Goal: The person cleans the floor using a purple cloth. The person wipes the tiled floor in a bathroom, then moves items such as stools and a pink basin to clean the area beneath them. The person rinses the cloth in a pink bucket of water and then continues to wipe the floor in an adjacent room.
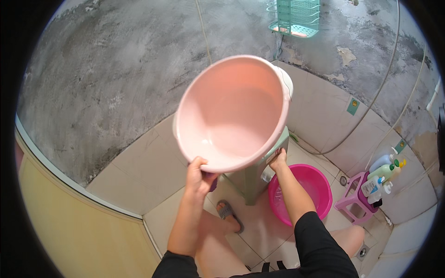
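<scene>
A light pink plastic basin (240, 114) is tilted up, its inside facing me. My left hand (199, 179) grips its near rim, the thumb over the edge. Something purple (213, 185) shows beside that hand, mostly hidden, and I cannot tell what it is. Under the basin stands a pale green plastic stool (248, 180). My right hand (279, 160) is at the stool's upper right side, close below the basin; its fingers are partly hidden, so its hold is unclear. Below my right forearm, a bright pink basin (321, 187) rests on the tiled floor.
A pink stool (351, 205) at the right carries several pump bottles (384, 172). A grey hose (377, 97) hangs along the right wall. A green plastic rack (295, 19) is mounted high in the corner. A yellowish door (69, 215) is on the left. My slippered foot (229, 215) is near the green stool.
</scene>
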